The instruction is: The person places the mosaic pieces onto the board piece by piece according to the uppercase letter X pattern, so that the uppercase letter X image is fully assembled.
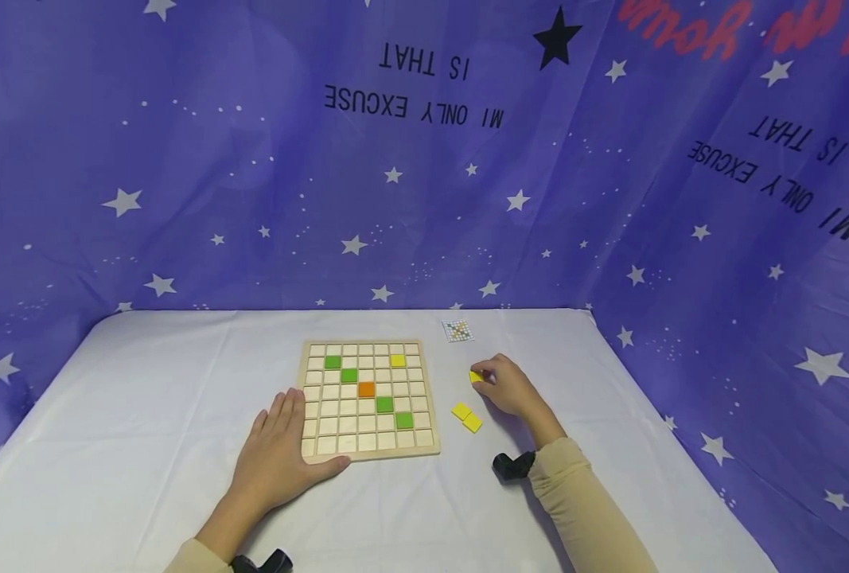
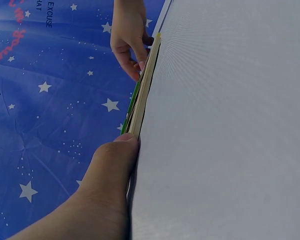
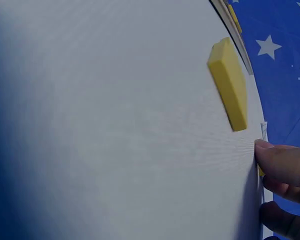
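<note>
A square wooden grid board (image 1: 367, 454) lies on the table. Several green tiles (image 1: 384, 404), an orange tile (image 1: 366, 389) and one yellow tile (image 1: 398, 360) sit in its cells; the green and orange ones form a diagonal. My left hand (image 1: 274, 454) rests against the board's left side, fingers straight, thumb along the front edge. Right of the board, my right hand (image 1: 508, 386) pinches a yellow tile (image 1: 475, 376) between thumb and fingers, low over the cloth. Two loose yellow tiles (image 1: 472, 422) lie together nearer me, between that hand and the board.
Beyond the board's far right corner lies a small printed pattern card (image 1: 457, 331). A white cloth (image 1: 181, 382) covers the table, and a purple star-printed curtain (image 1: 288, 159) hangs behind and to the right.
</note>
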Action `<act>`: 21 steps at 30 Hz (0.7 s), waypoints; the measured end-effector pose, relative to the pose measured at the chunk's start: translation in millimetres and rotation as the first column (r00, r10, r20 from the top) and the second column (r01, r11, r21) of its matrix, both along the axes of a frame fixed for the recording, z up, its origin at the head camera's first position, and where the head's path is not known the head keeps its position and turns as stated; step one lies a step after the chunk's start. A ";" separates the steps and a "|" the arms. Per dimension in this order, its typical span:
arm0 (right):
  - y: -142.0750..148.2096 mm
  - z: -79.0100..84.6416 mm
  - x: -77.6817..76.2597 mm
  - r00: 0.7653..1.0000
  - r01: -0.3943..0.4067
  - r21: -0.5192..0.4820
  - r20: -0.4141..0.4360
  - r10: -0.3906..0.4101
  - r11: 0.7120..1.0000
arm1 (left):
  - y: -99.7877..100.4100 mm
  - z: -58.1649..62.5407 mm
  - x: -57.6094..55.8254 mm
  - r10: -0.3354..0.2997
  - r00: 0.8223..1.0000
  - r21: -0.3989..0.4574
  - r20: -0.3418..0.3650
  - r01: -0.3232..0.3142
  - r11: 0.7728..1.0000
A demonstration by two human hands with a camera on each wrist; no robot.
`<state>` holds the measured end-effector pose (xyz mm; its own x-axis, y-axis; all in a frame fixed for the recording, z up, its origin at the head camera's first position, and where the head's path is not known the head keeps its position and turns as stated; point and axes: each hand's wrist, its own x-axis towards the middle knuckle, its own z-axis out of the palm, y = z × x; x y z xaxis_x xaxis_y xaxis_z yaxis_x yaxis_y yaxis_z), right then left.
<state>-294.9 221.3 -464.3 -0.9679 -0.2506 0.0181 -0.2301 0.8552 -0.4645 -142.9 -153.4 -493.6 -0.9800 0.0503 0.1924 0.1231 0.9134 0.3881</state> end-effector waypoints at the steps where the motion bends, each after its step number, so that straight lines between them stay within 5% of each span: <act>1: 0.2 -0.6 0.3 1.000 0.005 -0.008 -0.003 -0.005 1.000 | 0.1 -0.2 0.0 0.000 1.000 -0.001 -0.001 0.000 1.000; 12: -13.0 3.2 2.6 0.999 0.033 -0.074 -0.025 -0.035 0.997 | 0.4 -0.1 -0.2 -0.005 1.000 -0.002 0.002 0.005 1.000; 21: -53.4 2.9 6.5 0.998 0.014 -0.192 -0.056 -0.026 0.981 | 0.3 -2.4 0.4 -0.006 1.000 0.004 -0.027 0.006 1.000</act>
